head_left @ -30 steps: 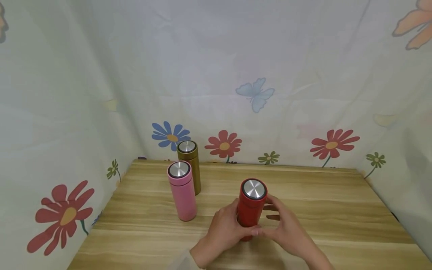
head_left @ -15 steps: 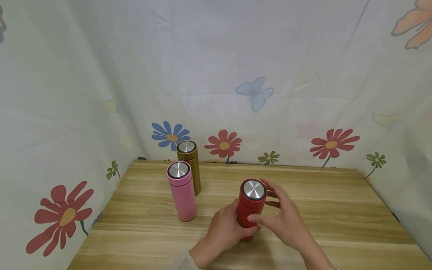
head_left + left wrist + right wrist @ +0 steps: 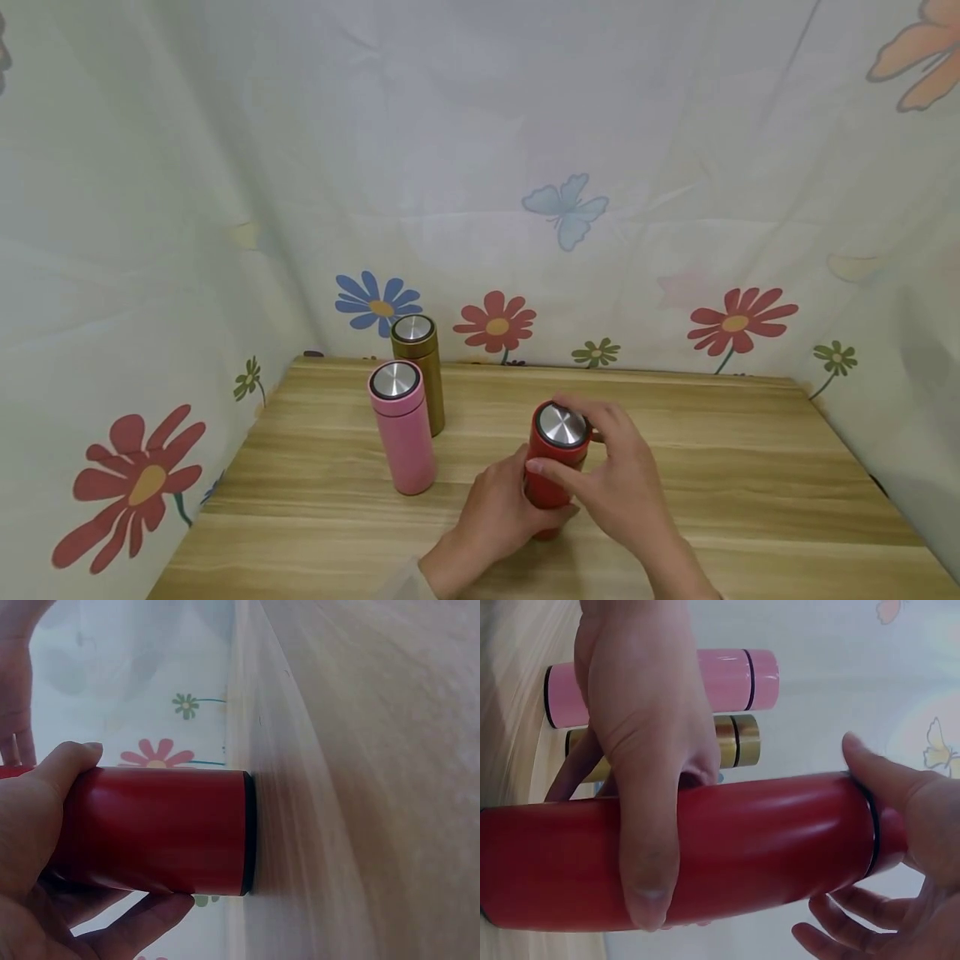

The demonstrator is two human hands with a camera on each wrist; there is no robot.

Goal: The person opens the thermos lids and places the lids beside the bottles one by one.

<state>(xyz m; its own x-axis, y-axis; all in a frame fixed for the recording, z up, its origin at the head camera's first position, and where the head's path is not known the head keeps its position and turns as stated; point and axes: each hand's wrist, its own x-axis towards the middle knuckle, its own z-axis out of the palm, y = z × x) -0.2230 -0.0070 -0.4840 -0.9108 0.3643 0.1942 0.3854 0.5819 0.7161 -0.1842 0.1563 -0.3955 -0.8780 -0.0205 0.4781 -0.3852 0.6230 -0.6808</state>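
A red thermos bottle point(image 3: 546, 493) stands upright near the front of the wooden table point(image 3: 712, 542). My left hand point(image 3: 498, 504) grips its body from the left, thumb across the front; the left wrist view shows fingers round the far side and the black base point(image 3: 250, 832) at the tabletop. Around the lid point(image 3: 562, 425), with its silver top and black ring, my right hand point(image 3: 622, 479) curls, thumb across the near side and fingers behind. In the right wrist view, the right thumb point(image 3: 877, 769) lies at the lid seam, with that hand's other fingers on the opposite side.
To the left, a pink thermos point(image 3: 405, 446) stands upright with its lid on. Close behind it is a gold thermos point(image 3: 430, 375), partly hidden. A white curtain point(image 3: 450, 150) printed with flowers and butterflies hangs behind and beside the table.
My right hand has moved up the red thermos from its lower body to the lid, thumb shifting up and left. The left hand keeps its grip; the bottle stays in place.
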